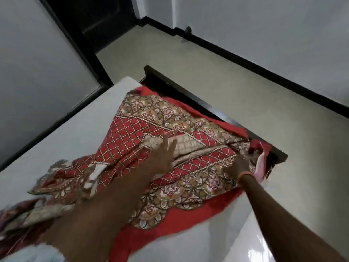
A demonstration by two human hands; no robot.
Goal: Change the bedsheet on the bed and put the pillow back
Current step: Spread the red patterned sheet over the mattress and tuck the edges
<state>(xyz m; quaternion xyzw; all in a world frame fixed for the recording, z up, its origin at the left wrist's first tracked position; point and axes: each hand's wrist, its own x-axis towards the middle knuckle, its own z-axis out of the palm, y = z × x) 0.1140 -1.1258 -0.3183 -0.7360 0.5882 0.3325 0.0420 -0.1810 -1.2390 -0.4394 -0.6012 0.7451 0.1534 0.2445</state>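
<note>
A red patterned bedsheet (143,129) lies bunched and partly spread over the far corner of a bare white mattress (62,140). My left hand (162,157) rests on the sheet's middle with its fingers straight and spread. My right hand (238,164), an orange band on its wrist, reaches to the sheet's right edge near the mattress corner; its fingers are blurred and partly buried in the cloth. No pillow is in view.
The dark bed frame (213,108) runs along the mattress's far side. Beyond it lies pale floor (236,72), bordered by white walls with a black skirting (264,69). A dark doorway (98,21) stands at the upper left.
</note>
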